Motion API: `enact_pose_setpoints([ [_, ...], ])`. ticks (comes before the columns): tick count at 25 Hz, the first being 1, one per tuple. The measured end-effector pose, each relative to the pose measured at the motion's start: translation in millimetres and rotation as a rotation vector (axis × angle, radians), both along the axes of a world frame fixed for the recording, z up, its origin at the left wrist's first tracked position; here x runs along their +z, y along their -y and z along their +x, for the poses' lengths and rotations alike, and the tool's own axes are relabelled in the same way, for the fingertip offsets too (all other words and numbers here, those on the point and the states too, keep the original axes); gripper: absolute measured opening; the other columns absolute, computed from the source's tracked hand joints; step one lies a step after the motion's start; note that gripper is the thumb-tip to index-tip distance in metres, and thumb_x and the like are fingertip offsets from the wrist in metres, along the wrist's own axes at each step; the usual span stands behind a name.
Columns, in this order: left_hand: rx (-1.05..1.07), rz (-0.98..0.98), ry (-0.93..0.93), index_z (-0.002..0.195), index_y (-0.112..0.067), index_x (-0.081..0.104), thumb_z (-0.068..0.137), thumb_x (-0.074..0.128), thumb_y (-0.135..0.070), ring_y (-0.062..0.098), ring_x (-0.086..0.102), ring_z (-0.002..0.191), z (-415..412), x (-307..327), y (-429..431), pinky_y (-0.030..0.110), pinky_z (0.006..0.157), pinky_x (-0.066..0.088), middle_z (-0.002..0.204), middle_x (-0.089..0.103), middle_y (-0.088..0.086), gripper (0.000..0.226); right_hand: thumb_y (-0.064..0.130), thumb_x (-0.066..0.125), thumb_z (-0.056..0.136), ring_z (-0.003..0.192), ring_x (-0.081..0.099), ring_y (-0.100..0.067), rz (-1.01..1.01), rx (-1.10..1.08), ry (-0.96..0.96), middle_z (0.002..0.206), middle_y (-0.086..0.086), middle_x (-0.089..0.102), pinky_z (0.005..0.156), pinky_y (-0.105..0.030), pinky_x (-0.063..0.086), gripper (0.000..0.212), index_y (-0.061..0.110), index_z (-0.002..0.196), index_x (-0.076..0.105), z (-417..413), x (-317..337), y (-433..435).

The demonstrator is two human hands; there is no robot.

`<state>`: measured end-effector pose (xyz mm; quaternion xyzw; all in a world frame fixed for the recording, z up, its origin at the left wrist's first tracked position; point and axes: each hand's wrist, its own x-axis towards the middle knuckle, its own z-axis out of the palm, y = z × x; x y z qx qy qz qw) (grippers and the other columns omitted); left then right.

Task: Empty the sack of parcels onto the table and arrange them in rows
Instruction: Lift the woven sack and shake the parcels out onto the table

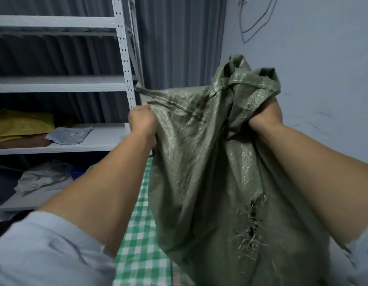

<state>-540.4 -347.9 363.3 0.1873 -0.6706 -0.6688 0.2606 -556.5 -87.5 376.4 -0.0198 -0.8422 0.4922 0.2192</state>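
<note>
A green woven sack (199, 153) hangs in front of me over the table, which is covered with a green-and-white checked cloth (141, 240). My left hand (142, 119) grips the sack's upper left edge. My right hand (265, 114) grips a bunched part of the sack's top at the right. The sack has a frayed tear (252, 221) low on its right side. No parcels from the sack show; its inside is hidden.
A white metal shelf rack (125, 65) stands at the left. On it lie yellow folded cloth (22, 124), a grey mailer bag (69, 136) and, lower, a crumpled white bag (42, 178). Grey curtain (179, 38) behind, pale wall (313, 58) at the right.
</note>
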Motion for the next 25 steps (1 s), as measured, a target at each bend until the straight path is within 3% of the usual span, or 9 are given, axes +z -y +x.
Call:
enact_pose_setpoints([
  [3,-0.178,0.183,0.062,0.087,-0.018,0.057,0.102,0.042,-0.034,0.029,0.062,0.096,5,-55,-21,0.033,0.08,0.045,0.091,0.062,0.008,0.027,0.074,0.059,0.066,0.113,0.061,-0.027,0.076,0.024,0.065,0.126,0.0,0.063,0.101,-0.046,0.051,0.073,0.035,0.128,0.053,-9,-44,2],
  [7,-0.511,0.362,-0.008,0.119,-0.016,0.062,0.094,0.053,-0.06,0.029,0.069,0.111,27,-63,-43,0.042,0.094,0.053,0.115,0.073,0.011,0.052,0.049,0.067,0.087,0.116,0.059,-0.031,0.174,0.026,0.095,0.13,-0.006,0.062,0.1,-0.043,0.05,0.04,0.035,0.124,0.059,-1,-61,15],
  [9,-0.741,0.226,-0.024,0.113,-0.019,0.061,0.092,0.06,-0.049,0.007,0.073,0.096,41,-66,-48,0.029,0.085,0.053,0.1,0.078,-0.007,0.037,0.043,0.066,0.087,0.118,0.059,-0.032,0.204,-0.008,0.094,0.128,-0.007,0.064,0.101,-0.044,0.05,0.037,0.033,0.123,0.061,-6,-63,15],
  [11,-0.823,-0.104,-0.03,0.106,-0.021,0.061,0.087,0.075,-0.024,-0.006,0.071,0.084,50,-77,-57,0.021,0.083,0.054,0.086,0.076,-0.021,0.024,0.041,0.066,0.086,0.118,0.061,-0.031,0.213,-0.002,0.082,0.124,-0.005,0.067,0.101,-0.045,0.052,0.041,0.029,0.124,0.062,-11,-68,14],
  [13,-0.798,-0.23,-0.036,0.11,-0.014,0.068,0.076,0.086,-0.011,-0.001,0.072,0.088,43,-90,-63,0.02,0.083,0.056,0.091,0.077,-0.014,0.039,0.032,0.068,0.089,0.118,0.064,-0.023,0.055,0.207,0.056,0.127,-0.001,0.068,0.102,-0.042,0.053,0.044,0.022,0.132,0.062,-7,-71,25],
  [17,-0.608,0.023,-0.104,0.114,-0.02,0.07,0.081,0.08,-0.006,0.008,0.073,0.096,33,-89,-75,0.029,0.084,0.059,0.103,0.077,-0.007,0.038,0.022,0.076,0.086,0.122,0.063,-0.011,-0.013,0.721,0.203,0.128,0.009,0.069,0.105,-0.035,0.05,0.045,0.021,0.13,0.066,15,-58,37],
  [20,-0.37,0.076,-0.134,0.109,-0.015,0.072,0.082,0.07,-0.001,0.017,0.072,0.1,24,-68,-78,0.042,0.09,0.06,0.104,0.076,0.0,0.03,0.027,0.084,0.051,0.111,0.068,-0.026,0.0,0.692,0.256,0.112,-0.004,0.075,0.1,-0.043,0.053,0.066,0.015,0.115,0.07,17,-41,20],
  [23,-0.117,0.236,-0.23,0.104,-0.008,0.068,0.083,0.059,0.006,0.018,0.069,0.093,9,-5,-71,0.037,0.086,0.059,0.098,0.072,0.002,0.027,0.055,0.092,0.051,0.128,0.057,-0.017,0.23,0.573,0.111,0.139,0.001,0.06,0.11,-0.041,0.045,0.107,0.021,0.143,0.049,23,-35,7],
  [25,-0.179,0.326,-0.276,0.091,-0.011,0.064,0.083,0.06,0.006,0.012,0.066,0.076,5,27,-70,0.027,0.069,0.058,0.086,0.069,0.001,0.019,0.059,0.093,0.057,0.129,0.052,-0.008,0.305,0.544,0.109,0.141,0.007,0.054,0.111,-0.031,0.042,0.111,0.024,0.148,0.04,29,-39,4],
])
